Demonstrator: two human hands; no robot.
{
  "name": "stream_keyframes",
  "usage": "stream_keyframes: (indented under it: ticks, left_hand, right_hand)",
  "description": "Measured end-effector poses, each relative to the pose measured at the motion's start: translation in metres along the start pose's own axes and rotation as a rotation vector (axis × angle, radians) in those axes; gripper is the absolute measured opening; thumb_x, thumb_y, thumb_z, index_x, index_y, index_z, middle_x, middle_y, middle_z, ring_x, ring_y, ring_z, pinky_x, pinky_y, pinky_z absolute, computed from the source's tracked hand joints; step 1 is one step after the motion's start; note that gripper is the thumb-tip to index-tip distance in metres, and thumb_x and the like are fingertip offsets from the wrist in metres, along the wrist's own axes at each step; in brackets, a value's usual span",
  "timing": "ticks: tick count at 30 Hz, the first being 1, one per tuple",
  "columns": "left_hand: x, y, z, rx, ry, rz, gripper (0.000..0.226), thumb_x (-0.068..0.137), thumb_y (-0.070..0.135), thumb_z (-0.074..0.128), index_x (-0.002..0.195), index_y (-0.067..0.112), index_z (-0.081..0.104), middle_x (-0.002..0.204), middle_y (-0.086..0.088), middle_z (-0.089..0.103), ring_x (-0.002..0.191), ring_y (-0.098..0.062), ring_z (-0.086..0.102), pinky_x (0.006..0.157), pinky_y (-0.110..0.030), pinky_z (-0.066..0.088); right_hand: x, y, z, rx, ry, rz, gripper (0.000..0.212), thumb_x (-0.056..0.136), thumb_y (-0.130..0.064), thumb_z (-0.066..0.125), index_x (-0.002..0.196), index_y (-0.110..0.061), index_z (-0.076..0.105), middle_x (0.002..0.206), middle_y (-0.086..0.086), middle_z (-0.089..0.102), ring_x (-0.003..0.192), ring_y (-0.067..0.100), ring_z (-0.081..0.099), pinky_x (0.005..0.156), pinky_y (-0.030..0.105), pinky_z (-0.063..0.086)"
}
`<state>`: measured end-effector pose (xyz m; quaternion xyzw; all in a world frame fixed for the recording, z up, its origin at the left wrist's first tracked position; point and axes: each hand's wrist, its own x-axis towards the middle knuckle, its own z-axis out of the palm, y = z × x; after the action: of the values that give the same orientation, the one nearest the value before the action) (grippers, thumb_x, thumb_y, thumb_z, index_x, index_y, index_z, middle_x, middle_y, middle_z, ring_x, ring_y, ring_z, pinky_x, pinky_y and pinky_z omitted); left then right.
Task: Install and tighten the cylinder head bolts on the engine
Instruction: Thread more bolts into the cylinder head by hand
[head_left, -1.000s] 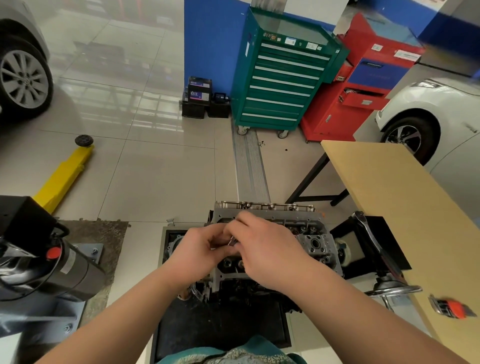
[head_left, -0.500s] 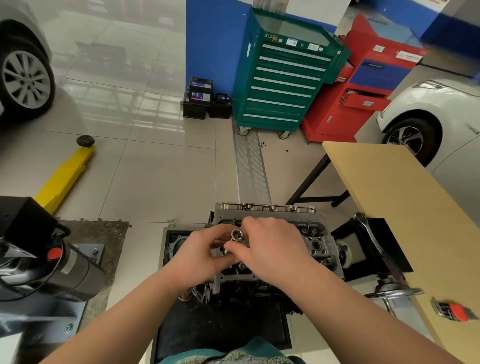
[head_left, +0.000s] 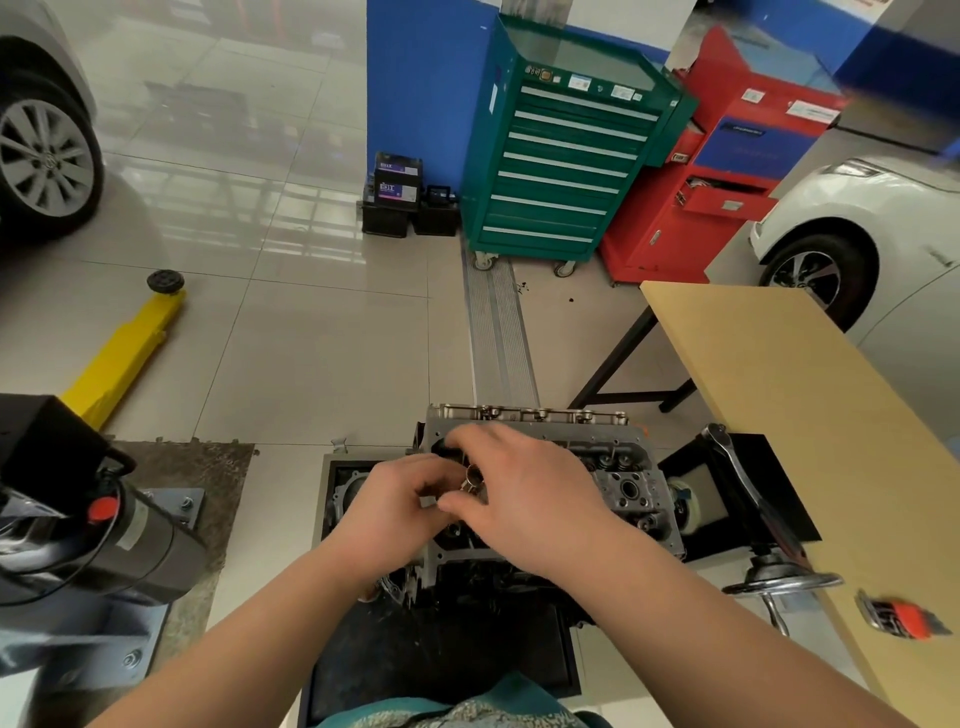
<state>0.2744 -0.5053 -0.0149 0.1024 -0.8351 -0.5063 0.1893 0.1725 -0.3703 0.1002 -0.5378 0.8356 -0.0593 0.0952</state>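
Observation:
A grey metal cylinder head (head_left: 618, 467) sits on the engine on a black stand, low in the middle of the view. Both hands meet over its left half. A small shiny metal socket (head_left: 471, 477) shows between the fingers. My right hand (head_left: 524, 499) pinches the socket from the right, thumb below it. My left hand (head_left: 400, 504) curls its fingers round the part under the socket, whose lower end is hidden. The bolt holes below the hands are covered.
A ratchet wrench (head_left: 743, 478) lies on a black pad right of the engine, by a chrome handwheel (head_left: 779, 582). A wooden table (head_left: 810, 415) with an orange-and-grey tool (head_left: 904, 618) stands at right. A black motor unit (head_left: 78, 519) sits at left; tool cabinets and cars stand behind.
The socket, hidden one second ago, appeared between the fingers and now sits tilted. My right hand spread further over the head; both hands stayed over the same spot.

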Motion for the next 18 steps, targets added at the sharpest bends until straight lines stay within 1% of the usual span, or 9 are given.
stream_keyframes:
  ticks: [3,5,7,9,10,11,13,15,18]
  left_hand:
    - [0.001,0.0,-0.007,-0.013,-0.094,0.012,0.026,0.094,0.014,0.078,0.106,0.037,0.075,0.101,0.023,0.075,0.099,-0.001,0.072,0.087,-0.018,0.053]
    - [0.0,0.004,-0.005,-0.079,-0.154,0.017,0.028,0.096,0.019,0.076,0.118,0.036,0.071,0.109,0.025,0.074,0.107,-0.001,0.07,0.091,-0.015,0.053]
    - [-0.002,0.006,0.0,-0.071,-0.126,-0.024,0.037,0.089,0.029,0.082,0.124,0.032,0.069,0.112,0.025,0.071,0.108,-0.001,0.069,0.091,-0.017,0.054]
    - [-0.003,0.005,0.006,0.011,-0.066,-0.051,0.028,0.085,0.021,0.08,0.11,0.029,0.07,0.1,0.018,0.071,0.095,-0.005,0.068,0.081,-0.026,0.057]
    - [-0.001,0.004,0.006,0.024,-0.056,-0.062,0.022,0.084,0.013,0.075,0.103,0.024,0.069,0.092,0.01,0.07,0.086,-0.01,0.067,0.076,-0.036,0.058]
    - [0.0,0.002,0.006,0.011,-0.058,-0.084,0.018,0.082,0.01,0.071,0.098,0.018,0.069,0.087,0.003,0.07,0.081,-0.018,0.067,0.074,-0.046,0.057]
    - [0.001,-0.001,0.002,-0.021,-0.067,-0.133,0.017,0.083,0.019,0.074,0.099,0.016,0.071,0.088,-0.007,0.073,0.085,-0.029,0.07,0.078,-0.052,0.057]
    - [0.0,-0.005,-0.002,-0.03,-0.131,-0.123,0.014,0.091,0.025,0.078,0.104,0.021,0.075,0.092,-0.001,0.076,0.091,-0.024,0.073,0.085,-0.05,0.058]
    - [-0.004,-0.001,-0.001,-0.093,-0.195,-0.057,0.02,0.096,0.036,0.071,0.115,0.028,0.074,0.105,0.011,0.076,0.103,-0.014,0.072,0.093,-0.036,0.058]
  right_hand:
    - [-0.001,0.006,-0.004,-0.01,-0.052,-0.066,0.022,0.099,-0.034,0.059,0.119,-0.025,0.056,0.109,-0.006,0.056,0.098,0.023,0.06,0.075,0.042,0.053]
    - [0.001,0.004,-0.004,-0.033,-0.036,0.052,0.029,0.101,-0.05,0.054,0.11,-0.022,0.059,0.102,-0.004,0.06,0.093,0.024,0.061,0.069,0.038,0.045]
    - [0.003,0.0,-0.003,-0.128,-0.016,0.145,0.051,0.096,-0.073,0.041,0.094,-0.025,0.056,0.085,-0.006,0.056,0.079,0.022,0.057,0.061,0.036,0.035]
    - [0.001,-0.005,0.0,-0.181,0.0,0.13,0.058,0.09,-0.084,0.033,0.089,-0.028,0.048,0.08,-0.009,0.048,0.075,0.021,0.054,0.058,0.035,0.031]
    - [-0.001,-0.006,-0.001,-0.158,-0.004,0.103,0.058,0.089,-0.084,0.035,0.095,-0.028,0.049,0.086,-0.009,0.051,0.081,0.021,0.057,0.059,0.036,0.035]
    - [-0.004,-0.006,-0.002,-0.11,-0.023,0.056,0.055,0.09,-0.079,0.041,0.108,-0.028,0.051,0.097,-0.009,0.055,0.09,0.02,0.059,0.063,0.037,0.042]
    - [-0.006,-0.004,-0.005,-0.052,-0.088,-0.058,0.041,0.096,-0.054,0.059,0.128,-0.031,0.046,0.115,-0.008,0.053,0.104,0.02,0.057,0.074,0.04,0.052]
    - [-0.006,-0.002,-0.007,-0.054,-0.145,-0.081,0.038,0.097,-0.028,0.064,0.13,-0.028,0.046,0.118,-0.006,0.052,0.107,0.021,0.055,0.08,0.042,0.053]
    - [-0.003,-0.005,-0.009,-0.101,-0.112,0.003,0.026,0.1,-0.037,0.057,0.122,-0.024,0.051,0.113,-0.003,0.06,0.102,0.024,0.061,0.073,0.04,0.046]
